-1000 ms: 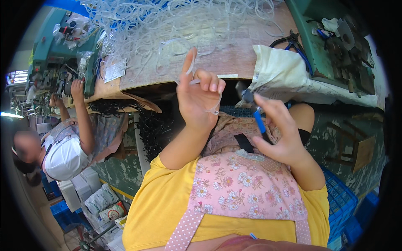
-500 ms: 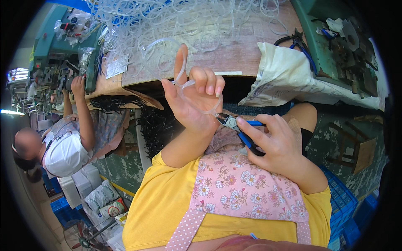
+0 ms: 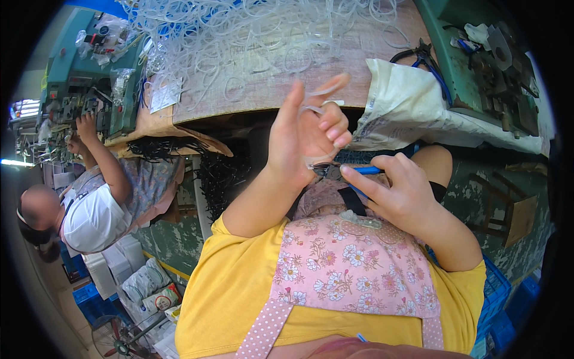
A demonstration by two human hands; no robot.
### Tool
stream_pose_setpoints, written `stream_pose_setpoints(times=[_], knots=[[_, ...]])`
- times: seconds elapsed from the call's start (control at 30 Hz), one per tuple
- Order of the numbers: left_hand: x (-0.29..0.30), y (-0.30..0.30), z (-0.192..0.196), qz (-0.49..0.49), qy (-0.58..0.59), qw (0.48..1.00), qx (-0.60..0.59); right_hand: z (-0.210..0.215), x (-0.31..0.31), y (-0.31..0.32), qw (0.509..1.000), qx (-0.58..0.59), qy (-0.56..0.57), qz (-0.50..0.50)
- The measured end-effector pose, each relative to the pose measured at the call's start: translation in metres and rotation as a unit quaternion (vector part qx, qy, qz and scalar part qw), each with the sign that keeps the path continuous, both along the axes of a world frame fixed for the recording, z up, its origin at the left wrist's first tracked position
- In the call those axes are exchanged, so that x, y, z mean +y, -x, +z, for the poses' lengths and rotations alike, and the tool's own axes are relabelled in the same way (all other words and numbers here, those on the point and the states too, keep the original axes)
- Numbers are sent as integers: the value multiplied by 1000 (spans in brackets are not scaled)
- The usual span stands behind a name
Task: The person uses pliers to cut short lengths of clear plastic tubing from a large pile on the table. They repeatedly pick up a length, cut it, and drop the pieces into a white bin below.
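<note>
Two hands meet in front of our chest, above the pink flowered apron. Our left hand is raised with the palm toward us, index finger and thumb stretched up, the other fingers curled; a thin clear plastic loop hangs pinched between those fingers, so this grip is closed on the loop. Our right hand sits just below and to the right, its grip clenched around blue-handled pliers, whose dark tip points left and touches the heel of the left hand. Whether the tip bites the loop we cannot tell.

Beyond the hands, the wooden bench carries a big tangle of clear plastic rings. A whitish sack lies on its right part, beside a green machine. At far left, another person in a white shirt reaches up to a green machine.
</note>
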State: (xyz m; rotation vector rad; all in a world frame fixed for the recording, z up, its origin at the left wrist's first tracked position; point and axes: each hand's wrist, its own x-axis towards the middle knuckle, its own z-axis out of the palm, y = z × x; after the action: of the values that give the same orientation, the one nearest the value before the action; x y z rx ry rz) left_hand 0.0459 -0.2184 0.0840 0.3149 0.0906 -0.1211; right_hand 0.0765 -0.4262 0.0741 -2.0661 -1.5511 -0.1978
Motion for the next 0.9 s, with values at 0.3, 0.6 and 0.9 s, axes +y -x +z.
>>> stream_pose_setpoints(times=[0.3,0.6,0.9], knots=[[-2,-5,-3,-8,12,999,39,1,-9,4,948,306,-91,-2],[5,10,-50,-8,-614,783,-103,8,-10,7,985,168,-27,37],[131,-51,-36,295,-932,211,23,-3,-1,16,965,253,-43,49]])
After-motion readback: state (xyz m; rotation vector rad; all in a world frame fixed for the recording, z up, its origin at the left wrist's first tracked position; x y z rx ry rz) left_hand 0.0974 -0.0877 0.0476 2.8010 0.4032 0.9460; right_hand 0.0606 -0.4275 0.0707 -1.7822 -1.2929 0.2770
